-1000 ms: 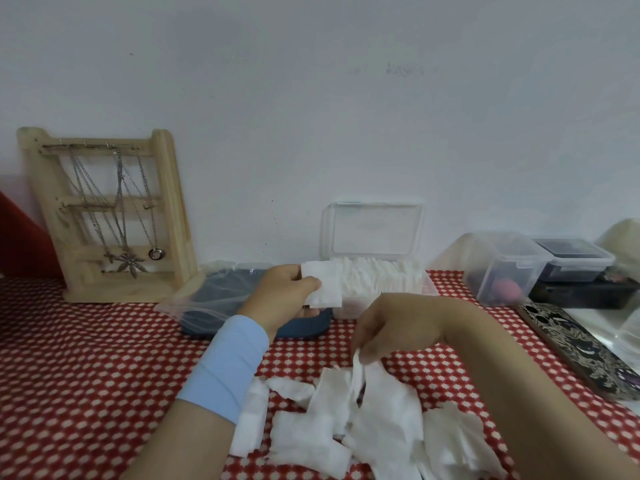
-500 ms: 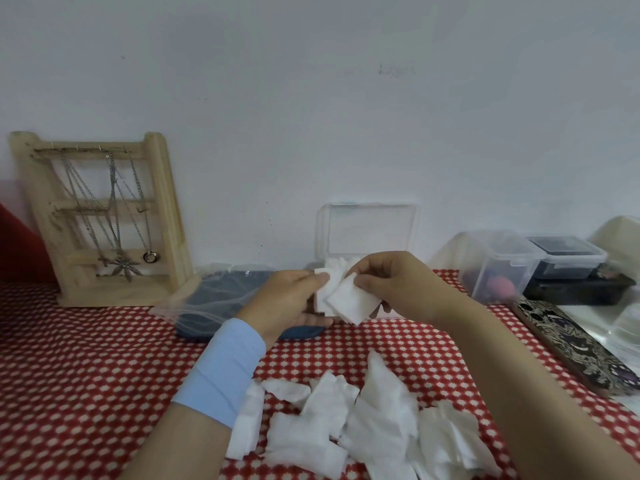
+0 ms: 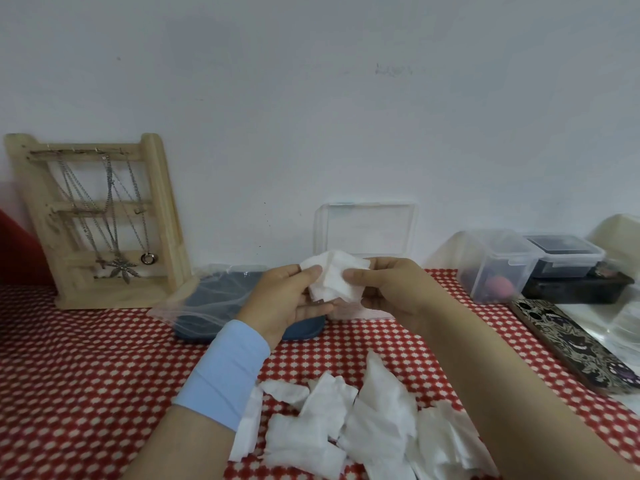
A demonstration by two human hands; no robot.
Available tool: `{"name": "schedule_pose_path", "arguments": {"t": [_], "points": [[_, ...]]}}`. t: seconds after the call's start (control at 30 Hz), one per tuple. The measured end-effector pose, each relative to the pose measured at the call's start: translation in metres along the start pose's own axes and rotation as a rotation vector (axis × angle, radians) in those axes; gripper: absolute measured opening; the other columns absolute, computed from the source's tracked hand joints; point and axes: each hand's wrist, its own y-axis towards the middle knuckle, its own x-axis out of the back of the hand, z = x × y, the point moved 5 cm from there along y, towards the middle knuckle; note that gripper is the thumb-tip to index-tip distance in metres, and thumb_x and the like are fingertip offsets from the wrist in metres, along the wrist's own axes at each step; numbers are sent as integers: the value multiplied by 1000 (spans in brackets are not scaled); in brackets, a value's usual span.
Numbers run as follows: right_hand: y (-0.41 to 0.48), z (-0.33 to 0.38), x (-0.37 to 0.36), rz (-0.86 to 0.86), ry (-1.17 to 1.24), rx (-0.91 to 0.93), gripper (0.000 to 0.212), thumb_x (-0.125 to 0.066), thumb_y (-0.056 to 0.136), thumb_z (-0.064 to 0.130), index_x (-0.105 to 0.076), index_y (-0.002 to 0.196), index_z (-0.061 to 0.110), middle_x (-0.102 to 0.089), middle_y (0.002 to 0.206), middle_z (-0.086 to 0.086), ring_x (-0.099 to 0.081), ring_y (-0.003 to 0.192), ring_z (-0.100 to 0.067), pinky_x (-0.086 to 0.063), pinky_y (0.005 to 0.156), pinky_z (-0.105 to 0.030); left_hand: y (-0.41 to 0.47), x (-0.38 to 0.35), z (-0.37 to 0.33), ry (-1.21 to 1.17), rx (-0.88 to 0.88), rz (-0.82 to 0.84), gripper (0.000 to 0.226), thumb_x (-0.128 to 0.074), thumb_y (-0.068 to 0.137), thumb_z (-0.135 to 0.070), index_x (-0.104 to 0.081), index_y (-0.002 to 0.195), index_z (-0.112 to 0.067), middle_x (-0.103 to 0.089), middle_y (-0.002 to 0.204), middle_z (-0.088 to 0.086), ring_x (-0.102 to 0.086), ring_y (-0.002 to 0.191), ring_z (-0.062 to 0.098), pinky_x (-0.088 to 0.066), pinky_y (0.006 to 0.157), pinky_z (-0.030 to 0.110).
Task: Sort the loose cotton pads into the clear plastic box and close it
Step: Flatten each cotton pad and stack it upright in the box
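Holding a small bunch of white cotton pads (image 3: 337,280) between them, the two hands are up above the surface (image 3: 86,358), close together. The left hand (image 3: 287,301) pinches the bunch on its left side, with the thumb on top and the other fingers curled under. The right hand (image 3: 393,292) pinches the right side, with its thumb on the front of the pads. The pads in the bunch are not lined up, and their corners stick out at the top. Right behind the hands sits the clear plastic box (image 3: 346,311). Most of it is hidden by the hands, so I cannot tell how full it is. Its lid (image 3: 367,232) is open and stands straight up against the white wall. Below the hands, nearer to the person, a messy heap of loose cotton pads (image 3: 367,420) lies on the red cloth with white dots. Some lie flat and some are bent or lean on each other. The left edge of the heap is just beside the light blue sleeve (image 3: 225,372) on the left wrist. Behind the left hand is a dark blue tray (image 3: 221,289) with a thin see-through bag over it. Far off to the left of the hands, a wooden rack (image 3: 164,220) stands by the wall with chains hanging on it. To the right of the right hand is a see-through tub (image 3: 495,268) with something pink inside. Nearer than that lies a flat case (image 3: 571,344) with a swirly dark pattern.
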Motion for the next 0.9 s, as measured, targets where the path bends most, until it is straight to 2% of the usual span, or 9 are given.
{"name": "schedule_pose_path", "arguments": {"t": [0.13, 0.23, 0.3, 0.43, 0.57, 0.7, 0.8, 0.9], "points": [[-4, 14, 13, -140, -43, 133, 15, -77, 88, 12, -75, 102, 9, -79, 95, -8, -74, 79, -19, -61, 72, -30, 2, 9, 0, 39, -14, -78, 22, -65, 97, -13, -67, 115, -2, -74, 109, 13, -74, 95, 24, -63, 67, 28], [-15, 27, 6, -3, -130, 176, 13, -76, 88, 9, -75, 100, 6, -78, 88, -10, -71, 64, -15, -56, 57, -25, 1, 6, 1, 80, -4, -30, 23, -65, 96, -12, -70, 115, 0, -77, 103, 12, -76, 91, 23, -62, 68, 28], [-18, 28, 1, 38, -236, 182, 12, -78, 86, 9, -76, 97, 7, -77, 81, -8, -65, 55, -10, -52, 53, -22, -2, 1, 1, 104, 18, 34, 19, -62, 98, -12, -71, 112, -3, -79, 97, 11, -77, 86, 21, -61, 66, 27], [-17, 28, -2, -35, -397, 200, 14, -83, 82, 13, -77, 94, 14, -76, 75, 0, -58, 46, -3, -51, 52, -19, -5, -5, 0, 69, 47, 91, 17, -58, 100, -11, -69, 110, -3, -78, 97, 14, -77, 86, 23, -61, 64, 27], [-16, 30, -1, -56, -433, 217, 18, -85, 79, 12, -77, 95, 17, -76, 79, 2, -62, 50, -1, -50, 51, -18, -4, -6, 0, 82, 55, 94, 29, -56, 102, -19, -65, 122, 0, -77, 102, 17, -76, 92, 28, -62, 67, 31], [-14, 31, -3, -96, -579, 259, 31, -88, 75, 19, -72, 100, 27, -71, 83, 8, -64, 61, -1, -48, 55, -16, -3, -7, 1, 80, 84, 78, 47, -57, 98, -46, -68, 118, -6, -77, 103, 16, -76, 94, 29, -62, 77, 38], [-17, 35, -5, -141, -698, 396, 50, -90, 72, 26, -60, 110, 38, -60, 101, 16, -61, 76, -2, -49, 65, -17, -3, -5, 0, 109, 49, 35, 38, -66, 95, -35, -68, 120, -6, -78, 99, 13, -77, 87, 25, -61, 69, 33], [-26, 43, -9, -135, -910, 622, 45, -87, 75, 31, -63, 109, 45, -48, 110, 21, -51, 76, 5, -39, 67, -12, -4, -5, 3, 78, 70, 26, 34, -65, 97, -29, -66, 122, -6, -78, 101, 14, -77, 88, 25, -61, 66, 32]]}}
